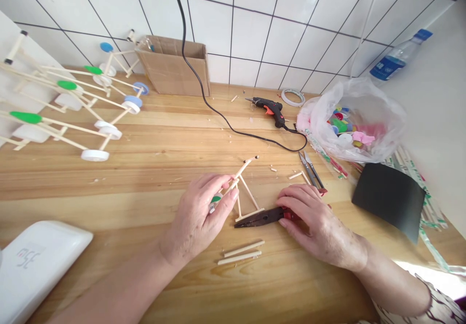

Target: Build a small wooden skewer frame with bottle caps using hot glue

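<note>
A pair of bare hands works at a wooden tabletop (160,169). The left hand (204,215) pinches a small wooden-stick frame (249,193) between thumb and fingers, between the two hands and near the middle of the table, with a green piece (216,199) showing beside the fingers. The right hand (313,224) curls around the red handles of long-nose pliers (269,216), whose dark nose points toward 9 o'clock along the frame's bottom stick; whether it bites the wood cannot be told. Seen from the hands, two loose sticks (239,257) lie just beside at 6 to 7 o'clock, and scissors (316,176) rest near at 2 o'clock. A black hot-glue gun (269,106) lies at 12 o'clock, a cardboard box (178,74) stands at 11, and wheeled stick models (67,85) gather at 10. A black sheet (389,198) lies at 3 o'clock.
</note>
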A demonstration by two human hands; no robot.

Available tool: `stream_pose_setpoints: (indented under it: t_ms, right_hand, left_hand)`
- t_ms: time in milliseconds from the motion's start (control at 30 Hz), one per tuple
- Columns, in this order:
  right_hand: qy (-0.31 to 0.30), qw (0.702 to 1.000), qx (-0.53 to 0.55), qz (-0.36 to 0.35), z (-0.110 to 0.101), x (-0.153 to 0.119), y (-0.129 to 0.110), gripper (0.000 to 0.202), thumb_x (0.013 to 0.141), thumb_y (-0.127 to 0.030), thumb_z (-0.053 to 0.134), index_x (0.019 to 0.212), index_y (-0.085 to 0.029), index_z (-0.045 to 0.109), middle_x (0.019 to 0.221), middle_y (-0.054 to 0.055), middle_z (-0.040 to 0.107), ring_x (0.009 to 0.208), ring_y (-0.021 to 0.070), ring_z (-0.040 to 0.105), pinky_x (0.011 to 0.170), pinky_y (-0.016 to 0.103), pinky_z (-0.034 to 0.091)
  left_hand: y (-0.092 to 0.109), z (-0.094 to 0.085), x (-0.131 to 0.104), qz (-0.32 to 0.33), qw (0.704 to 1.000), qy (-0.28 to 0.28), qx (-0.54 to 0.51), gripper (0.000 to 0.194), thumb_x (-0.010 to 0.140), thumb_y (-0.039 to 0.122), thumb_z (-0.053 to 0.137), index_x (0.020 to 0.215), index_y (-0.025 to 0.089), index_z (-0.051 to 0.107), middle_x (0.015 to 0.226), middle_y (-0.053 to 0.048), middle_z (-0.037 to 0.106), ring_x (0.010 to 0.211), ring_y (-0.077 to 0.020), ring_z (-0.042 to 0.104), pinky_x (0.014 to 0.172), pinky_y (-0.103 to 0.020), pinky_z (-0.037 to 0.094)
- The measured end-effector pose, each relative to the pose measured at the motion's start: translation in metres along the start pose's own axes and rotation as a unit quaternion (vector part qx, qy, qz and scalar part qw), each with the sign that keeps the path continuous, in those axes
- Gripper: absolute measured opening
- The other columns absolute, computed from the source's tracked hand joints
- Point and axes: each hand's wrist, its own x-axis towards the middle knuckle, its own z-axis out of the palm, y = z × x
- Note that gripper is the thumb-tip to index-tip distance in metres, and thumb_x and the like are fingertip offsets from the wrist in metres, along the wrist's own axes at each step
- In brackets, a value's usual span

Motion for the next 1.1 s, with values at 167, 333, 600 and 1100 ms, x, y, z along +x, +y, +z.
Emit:
stream_pose_setpoints:
  t_ms: [167, 333, 600, 1100]
  right_hand:
    - [0.007, 1.000, -0.002, -0.002, -0.0005, 0.0010, -0.0008, 0.024, 0.082, -0.013, 0.054, 0.106, -0.018, 0.055, 0.104, 0.011, 0.060, 0.099, 0.0247, 0.053, 0.086, 0.044, 0.042]
    - [0.011, 1.000, -0.003, -0.004, -0.0002, 0.0012, -0.0015, 0.025, 0.081, -0.012, 0.055, 0.105, -0.018, 0.055, 0.104, 0.011, 0.060, 0.099, 0.0249, 0.053, 0.087, 0.043, 0.041]
    - [0.016, 1.000, -0.007, -0.001, -0.0001, 0.0021, -0.0033, 0.026, 0.080, -0.011, 0.055, 0.105, -0.016, 0.055, 0.105, 0.011, 0.058, 0.099, 0.0246, 0.051, 0.087, 0.043, 0.040]
    - [0.010, 1.000, -0.007, -0.005, 0.0015, 0.0018, -0.0042, 0.023, 0.081, -0.012, 0.054, 0.105, -0.015, 0.057, 0.105, 0.011, 0.058, 0.099, 0.0245, 0.051, 0.087, 0.042, 0.040]
  left_hand:
    - [0.0013, -0.0002, 0.0004, 0.001, 1.000, 0.001, -0.001, 0.020, 0.089, 0.030, 0.050, 0.100, 0.019, 0.061, 0.101, -0.007, 0.067, 0.087, -0.0173, 0.065, 0.078, -0.028, 0.053]
    - [-0.0002, -0.0001, -0.0001, 0.004, 1.000, -0.002, 0.004, 0.019, 0.089, 0.030, 0.049, 0.100, 0.019, 0.061, 0.102, -0.007, 0.067, 0.089, -0.0172, 0.064, 0.078, -0.028, 0.053]
    - [-0.0004, -0.0001, 0.0008, 0.015, 1.000, -0.003, 0.002, 0.019, 0.090, 0.030, 0.049, 0.100, 0.018, 0.060, 0.100, -0.007, 0.067, 0.088, -0.0171, 0.063, 0.078, -0.029, 0.052]
    - [-0.0016, 0.0011, -0.0003, 0.011, 1.000, -0.003, -0.002, 0.019, 0.089, 0.029, 0.050, 0.101, 0.018, 0.060, 0.100, -0.006, 0.066, 0.089, -0.0171, 0.063, 0.079, -0.029, 0.051]
